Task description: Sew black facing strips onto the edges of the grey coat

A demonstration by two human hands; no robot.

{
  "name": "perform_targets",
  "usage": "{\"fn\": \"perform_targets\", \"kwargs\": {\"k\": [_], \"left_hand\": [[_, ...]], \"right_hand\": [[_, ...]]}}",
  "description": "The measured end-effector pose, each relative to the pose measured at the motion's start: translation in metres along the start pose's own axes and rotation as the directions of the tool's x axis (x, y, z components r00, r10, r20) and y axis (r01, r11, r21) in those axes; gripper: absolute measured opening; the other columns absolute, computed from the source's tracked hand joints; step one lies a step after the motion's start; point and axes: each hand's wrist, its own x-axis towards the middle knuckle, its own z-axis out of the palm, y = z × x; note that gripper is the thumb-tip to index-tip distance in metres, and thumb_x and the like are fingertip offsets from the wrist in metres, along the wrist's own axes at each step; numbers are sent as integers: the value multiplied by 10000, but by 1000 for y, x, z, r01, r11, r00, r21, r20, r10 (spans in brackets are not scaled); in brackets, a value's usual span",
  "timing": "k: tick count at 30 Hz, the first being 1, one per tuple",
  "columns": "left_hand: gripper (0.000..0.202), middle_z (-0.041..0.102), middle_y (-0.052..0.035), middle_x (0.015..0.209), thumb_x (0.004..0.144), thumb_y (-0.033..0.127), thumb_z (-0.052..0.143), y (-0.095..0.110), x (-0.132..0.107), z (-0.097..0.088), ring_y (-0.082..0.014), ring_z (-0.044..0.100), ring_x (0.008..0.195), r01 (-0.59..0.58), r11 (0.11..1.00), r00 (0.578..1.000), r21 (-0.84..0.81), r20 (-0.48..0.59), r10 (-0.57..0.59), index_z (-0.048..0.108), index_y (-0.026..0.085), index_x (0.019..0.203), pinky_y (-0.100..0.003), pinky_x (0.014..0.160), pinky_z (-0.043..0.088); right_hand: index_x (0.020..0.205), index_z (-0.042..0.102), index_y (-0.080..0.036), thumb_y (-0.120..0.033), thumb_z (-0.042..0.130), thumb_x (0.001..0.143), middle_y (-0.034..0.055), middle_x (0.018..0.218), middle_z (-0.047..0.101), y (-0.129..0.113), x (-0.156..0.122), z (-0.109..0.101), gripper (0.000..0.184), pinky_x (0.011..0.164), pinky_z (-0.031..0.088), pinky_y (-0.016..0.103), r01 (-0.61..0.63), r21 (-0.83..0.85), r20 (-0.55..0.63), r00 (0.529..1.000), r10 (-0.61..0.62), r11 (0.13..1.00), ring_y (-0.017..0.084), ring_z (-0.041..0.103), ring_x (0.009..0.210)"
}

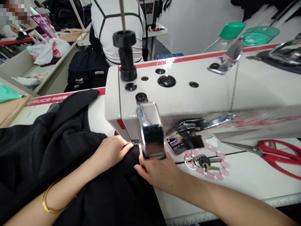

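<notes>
A large piece of black fabric (47, 150) lies across the white table and runs under the head of a white sewing machine (178, 94). My left hand (113, 152) rests flat on the fabric just left of the needle area, fingers stretched toward it. My right hand (157, 171) lies on the fabric's edge right below the machine's chrome front cover (150, 131), fingers drawn together and pinching the cloth. A gold bangle (50, 204) sits on my left wrist. The needle itself is hidden behind the chrome cover.
Red-handled scissors (270, 153) lie on the table at the right. A bunch of keys on a pink beaded ring (209, 161) and a phone (177, 145) lie under the machine arm. A person in a white top (117, 28) stands behind. Green-lidded bottle (229, 34) at back right.
</notes>
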Motion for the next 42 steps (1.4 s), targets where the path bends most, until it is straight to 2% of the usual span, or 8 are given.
{"fn": "perform_targets", "kwargs": {"k": [4,8,15,23,28,32,38,42], "left_hand": [[290,666,-8,704,821,307,407,0,1,-3,-152,580,659,27,998,999,-48,30,-26,679,234,750,-232,549,358],[326,669,5,662,826,342,390,3,1,-6,-140,571,577,56,992,996,-114,71,-49,688,247,732,-222,519,365],[264,680,0,648,779,369,464,6,3,-5,-187,607,593,106,992,993,-74,53,-102,700,257,738,-244,514,404],[247,687,2,777,793,379,459,4,4,-2,-197,619,731,136,988,987,-78,90,-129,686,293,838,-253,587,421],[313,625,-35,666,850,339,399,5,-2,11,-186,574,668,-39,991,996,128,-70,48,674,238,740,-259,561,387],[285,577,-36,584,852,257,411,6,-4,13,-192,548,690,-201,945,951,258,-182,251,672,241,740,-285,613,393],[269,636,-53,935,848,226,416,4,-9,8,-190,548,862,-279,951,941,134,-160,299,637,227,1002,-296,730,446],[280,604,-46,1062,854,231,401,6,-13,16,-187,545,938,-195,979,965,54,-170,201,628,229,1018,-308,785,458]], "right_hand": [[914,544,-197,-360,514,800,41,784,610,6,-4,8,202,661,363,300,74,24,-148,987,-69,997,203,546,769],[983,538,-163,-364,474,830,100,974,605,7,-5,7,261,757,372,349,165,5,-160,974,-162,986,234,524,896],[902,545,-157,-338,391,862,108,977,587,8,-3,-2,241,783,366,367,205,95,-8,979,-205,974,237,512,922],[811,529,-196,-332,410,859,54,806,586,6,-3,1,187,722,345,340,157,76,-47,987,-154,985,212,512,794],[986,521,-162,-361,458,829,103,946,590,1,-4,2,261,736,343,344,129,-12,-98,987,-129,992,226,509,834],[1013,521,-153,-361,474,813,104,930,602,0,-4,4,293,746,344,348,114,-7,-106,988,-114,994,220,520,820],[1007,523,-133,-336,456,810,115,967,603,2,-4,6,291,707,352,341,152,31,-68,986,-150,988,242,505,911],[973,525,-125,-327,457,808,131,1024,579,4,-4,3,270,744,348,365,187,19,-51,981,-185,982,255,488,966]]}}
